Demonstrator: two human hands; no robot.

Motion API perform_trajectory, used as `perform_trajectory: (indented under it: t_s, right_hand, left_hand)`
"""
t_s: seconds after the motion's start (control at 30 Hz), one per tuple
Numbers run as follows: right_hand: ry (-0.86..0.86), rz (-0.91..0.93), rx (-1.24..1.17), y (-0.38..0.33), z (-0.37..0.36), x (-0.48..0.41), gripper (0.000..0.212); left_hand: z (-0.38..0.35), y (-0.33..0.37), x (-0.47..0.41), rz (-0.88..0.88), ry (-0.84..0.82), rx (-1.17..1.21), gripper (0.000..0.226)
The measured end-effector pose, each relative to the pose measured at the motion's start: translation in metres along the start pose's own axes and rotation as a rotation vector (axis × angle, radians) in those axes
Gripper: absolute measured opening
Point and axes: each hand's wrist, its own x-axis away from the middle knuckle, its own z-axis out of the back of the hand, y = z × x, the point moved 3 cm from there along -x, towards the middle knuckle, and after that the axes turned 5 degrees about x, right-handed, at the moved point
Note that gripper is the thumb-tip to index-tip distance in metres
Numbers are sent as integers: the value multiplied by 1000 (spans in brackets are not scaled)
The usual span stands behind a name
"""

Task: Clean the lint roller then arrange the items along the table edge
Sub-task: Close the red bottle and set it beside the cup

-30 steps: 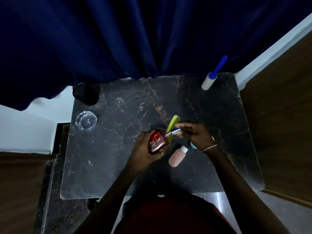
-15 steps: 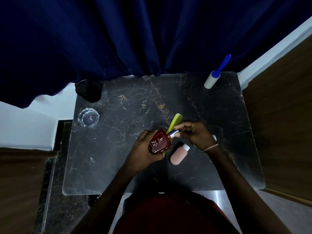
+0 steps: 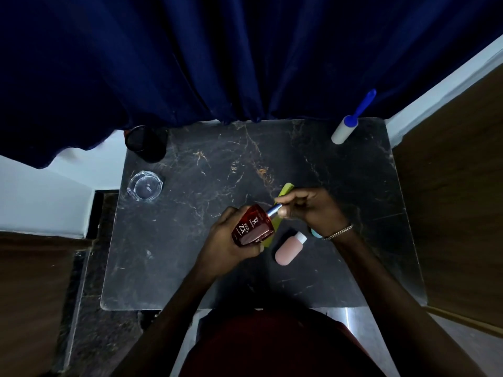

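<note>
Gripping red perfume bottle (image 3: 253,227) in left hand (image 3: 223,246), fingers curled round its body, label facing up, tilted with silver neck (image 3: 274,209) toward the right. Pinching that neck between thumb and fingertips of right hand (image 3: 313,208), chain bracelet (image 3: 339,232) on the wrist. Holding bottle over middle of black marble table (image 3: 190,254); cannot tell whether lifted clear or touching the top. Beneath the hands, lying flat: green comb (image 3: 286,189), poking out at one end past the right fingers and showing again as a strip just beside the bottle's base. Just beside it, toward the near edge: small pink bottle (image 3: 287,251) with white cap, on its side, cap end nearest the right wrist. Under that wrist, sliver of a pale blue item (image 3: 315,233), too hidden to name. Well apart, at far right corner of table: lint roller (image 3: 345,127), white roll resting on the top, blue handle angled up against dark blue curtain (image 3: 217,63). Along left side: clear glass ashtray (image 3: 145,185) and, behind it at far left corner, black cup (image 3: 145,145).
</note>
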Motion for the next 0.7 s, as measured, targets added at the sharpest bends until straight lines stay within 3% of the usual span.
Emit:
perform_trajectory:
  t_s: [0.23, 0.43, 0.53, 0.7]
  right_hand:
    - [-1, 13, 99, -14, -8, -4, 34]
    - [96, 9, 52, -16, -29, -18, 42]
    - [77, -20, 81, -5, -53, -19, 34]
    - [27, -23, 207, 3, -68, -28, 38]
  left_hand:
    - [-6, -5, 3, 108, 31, 59, 85]
    - [-8, -5, -17, 180, 170, 292, 87]
    - [-2, -5, -26, 168, 223, 374, 88]
    - [11, -17, -25, 150, 191, 409, 72]
